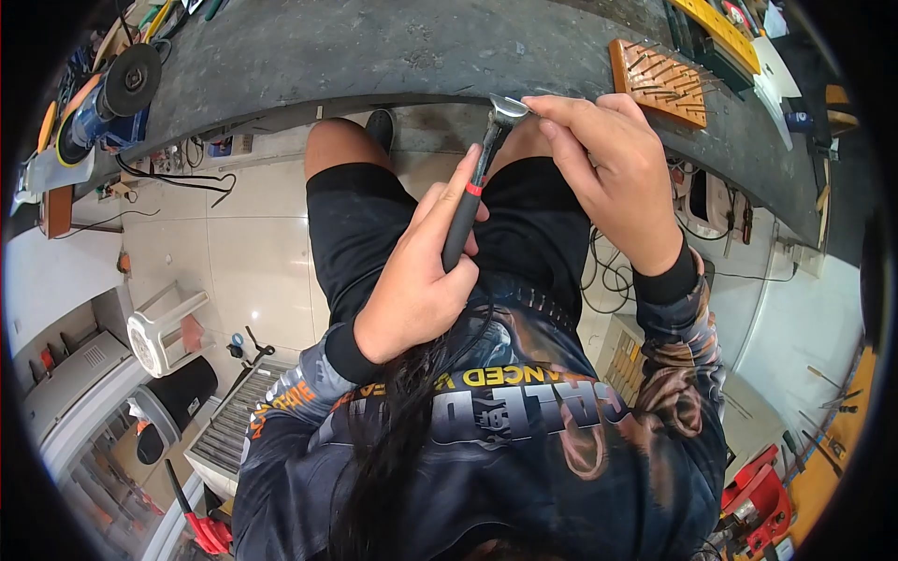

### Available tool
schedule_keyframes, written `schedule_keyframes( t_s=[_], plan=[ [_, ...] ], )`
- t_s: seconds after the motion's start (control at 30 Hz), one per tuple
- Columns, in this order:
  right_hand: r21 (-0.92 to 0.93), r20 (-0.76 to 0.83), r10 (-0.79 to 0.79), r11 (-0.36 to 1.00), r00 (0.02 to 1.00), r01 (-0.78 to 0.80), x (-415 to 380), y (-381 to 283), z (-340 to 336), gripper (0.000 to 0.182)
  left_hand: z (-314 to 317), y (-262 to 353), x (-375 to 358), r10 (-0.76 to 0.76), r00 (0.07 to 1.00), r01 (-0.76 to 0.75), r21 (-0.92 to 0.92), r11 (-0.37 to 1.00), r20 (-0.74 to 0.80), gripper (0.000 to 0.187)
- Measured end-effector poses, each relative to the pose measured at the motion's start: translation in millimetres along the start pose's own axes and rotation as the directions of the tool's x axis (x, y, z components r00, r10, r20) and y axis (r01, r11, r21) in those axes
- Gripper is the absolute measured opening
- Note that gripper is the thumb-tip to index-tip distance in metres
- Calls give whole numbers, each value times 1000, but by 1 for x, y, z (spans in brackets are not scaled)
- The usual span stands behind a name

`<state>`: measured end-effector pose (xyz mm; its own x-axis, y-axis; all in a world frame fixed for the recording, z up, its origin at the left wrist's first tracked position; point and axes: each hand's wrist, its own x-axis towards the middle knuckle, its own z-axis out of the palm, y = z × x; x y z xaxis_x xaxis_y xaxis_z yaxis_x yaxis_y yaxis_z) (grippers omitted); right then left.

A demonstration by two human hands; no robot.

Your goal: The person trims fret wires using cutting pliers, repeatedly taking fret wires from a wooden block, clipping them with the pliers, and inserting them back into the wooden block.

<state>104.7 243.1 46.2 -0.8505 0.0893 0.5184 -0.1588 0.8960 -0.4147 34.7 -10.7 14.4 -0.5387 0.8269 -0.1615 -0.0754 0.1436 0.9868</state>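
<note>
My left hand is closed round the dark handle of a hand tool with a red band near its neck. The tool points up and away from me, over my lap, and its head lies close to the bench edge. At the head sits a small curved silver metal piece. My right hand comes in from the right with its fingers bent. Its index fingertip and thumb are at the right end of the silver piece, which they partly cover.
Across the top runs a dark workbench. On its right stands a wooden block holding several thin rods, near a yellow level. A blue grinder is at the left end. Cables hang below, and a white stool stands left.
</note>
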Motion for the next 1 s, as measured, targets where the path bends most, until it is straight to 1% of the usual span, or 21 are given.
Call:
schedule_keyframes(
  t_s=[0.07,0.13,0.17,0.2,0.23,0.27,0.33,0.37,0.43,0.53,0.6,0.93,1.0],
  plan=[
    [3,2,-1,1000,1000,1,0,1,1,23,-2,5,0,-24,1000,24,15,1000,12,108],
    [-17,0,-13,1000,1000,13,-1,2,1,18,-2,5,0,-49,998,48,29,998,25,107],
    [-18,-1,-13,1000,1000,13,0,0,0,18,-1,1,0,-14,1000,14,41,999,7,107],
    [-66,-8,-1,998,1000,0,2,-4,-1,10,0,-1,0,20,1000,-19,53,998,-11,106],
    [-113,-16,10,994,1000,-12,4,-6,-2,7,1,0,0,20,1000,-19,53,998,-12,106],
    [-113,-16,10,994,1000,-11,4,-5,-3,7,2,0,0,11,1000,-11,28,1000,-20,106],
    [-332,51,-7,943,999,23,4,-2,-5,26,2,1,0,3,1000,-3,2,1000,-26,106],
    [-332,51,-7,943,999,24,5,-2,-4,26,2,1,1,4,1000,-3,8,1000,-23,106],
    [-370,-14,-81,926,997,71,7,-2,0,36,2,1,-1,1,1000,-1,14,1000,-21,107],
    [-409,-1,-104,908,995,94,8,-2,2,36,6,0,-3,-34,999,33,-14,999,-30,107],
    [-413,7,-102,906,995,96,8,-3,4,38,9,-4,-3,-45,997,40,-72,997,-62,108],
    [-431,3,-88,899,996,81,8,-3,14,40,9,-4,-3,-28,995,29,11,1000,-91,109],
    [-427,8,-83,901,997,78,7,-3,14,39,10,-5,-3,-38,992,39,1,999,-117,103]
  ],
)
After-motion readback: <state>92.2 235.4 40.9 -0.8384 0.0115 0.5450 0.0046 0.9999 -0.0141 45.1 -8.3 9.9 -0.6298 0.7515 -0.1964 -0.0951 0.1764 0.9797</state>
